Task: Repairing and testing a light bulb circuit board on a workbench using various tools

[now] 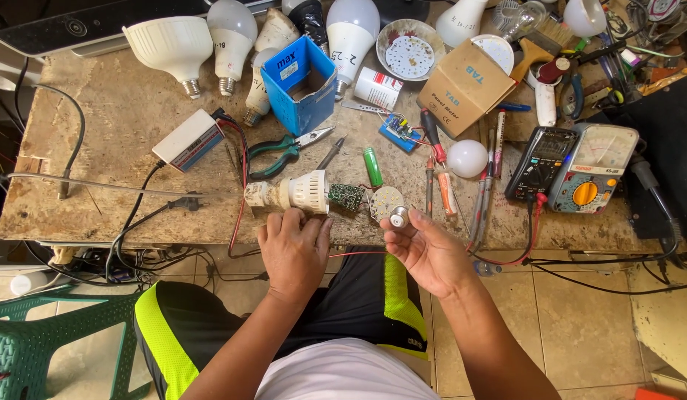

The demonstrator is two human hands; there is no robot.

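Your left hand [293, 248] curls over the near edge of the bench [128, 118], fingertips pressed against the white bulb housing [299, 192], probably to keep it from rolling. Your right hand [425, 248] lies palm up, thumb and forefinger pinching the small metal screw cap [399, 216] where you can see it. Just beyond, the green driver board [347, 197] and round LED disc [386, 200] lie beside the housing. Farther off, the pliers [284, 150] and spare bulbs [232, 37] wait within reach.
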